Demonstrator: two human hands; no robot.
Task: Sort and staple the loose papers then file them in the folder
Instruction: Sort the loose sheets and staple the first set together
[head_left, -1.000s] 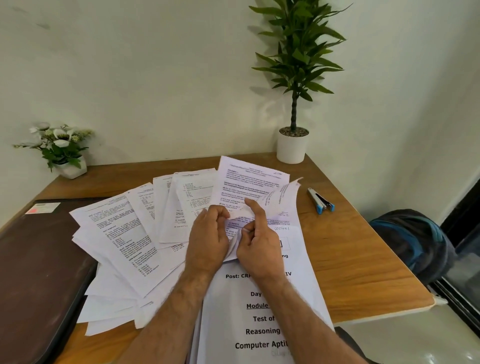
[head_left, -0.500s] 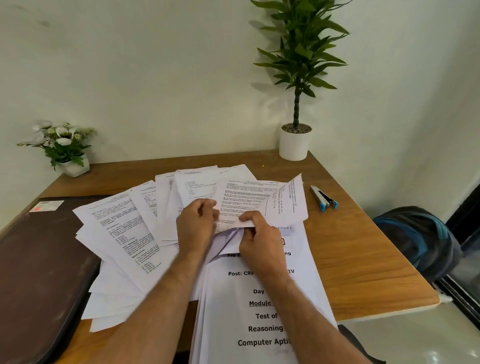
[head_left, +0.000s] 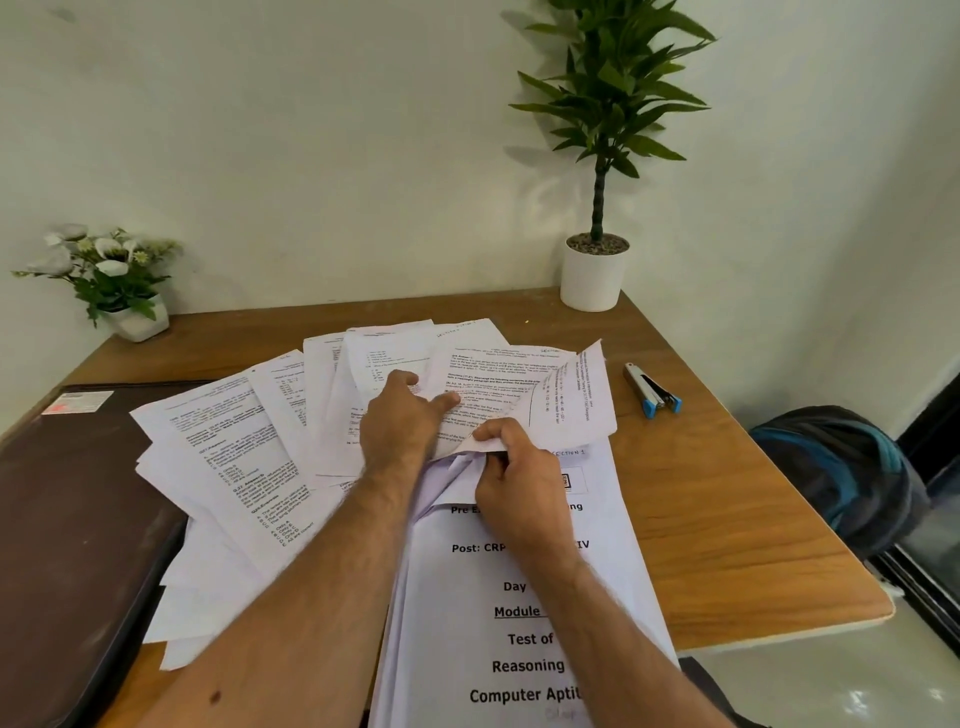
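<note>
Loose printed papers (head_left: 228, 457) lie fanned across the wooden table (head_left: 727, 519). My left hand (head_left: 400, 426) lies on the middle sheets with its fingers spread, pressing them down. My right hand (head_left: 514, 478) pinches the lower edge of a lifted sheet (head_left: 519, 395) whose right part curls upward. A cover page (head_left: 524, 623) with bold headings lies under my right forearm. The dark brown folder (head_left: 67, 545) lies closed at the left. A blue and silver stapler (head_left: 652, 389) sits to the right of the papers.
A tall potted plant (head_left: 595, 275) stands at the table's back right corner. At the back left is a small white flower pot (head_left: 137, 317). A dark and blue backpack (head_left: 836, 478) sits on the floor beyond the table's right edge.
My left hand has let go of the sheet and spread flat on the fanned papers. The sheet held by my right hand has been lowered and turned toward the right.
</note>
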